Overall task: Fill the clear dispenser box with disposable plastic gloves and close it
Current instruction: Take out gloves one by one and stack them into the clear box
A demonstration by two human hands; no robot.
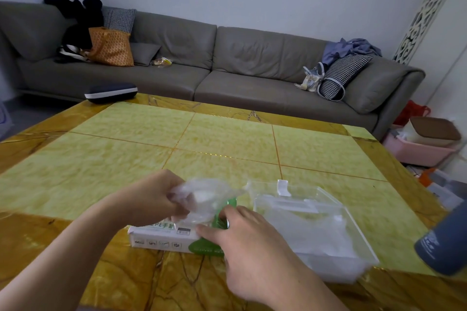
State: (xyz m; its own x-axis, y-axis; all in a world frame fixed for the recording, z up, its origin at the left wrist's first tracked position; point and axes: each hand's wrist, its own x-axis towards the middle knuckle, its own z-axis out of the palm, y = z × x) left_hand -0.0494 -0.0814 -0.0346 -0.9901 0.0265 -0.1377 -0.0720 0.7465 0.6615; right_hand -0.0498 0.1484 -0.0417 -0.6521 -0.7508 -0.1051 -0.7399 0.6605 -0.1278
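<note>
We see the left hand (151, 199) clenched around a bunch of clear plastic gloves (204, 199), held just above the white-and-green glove carton (161, 236) on the yellow table (227, 139). The right hand (247, 242) rests on the carton's green end, fingers fairly straight, pressing down, grasping nothing. Just right of the carton sits the clear box (326, 235), open, with some gloves lying inside. A grey bottle (447, 242) pokes in at the right edge. Grey sofa (227, 58) behind.
</note>
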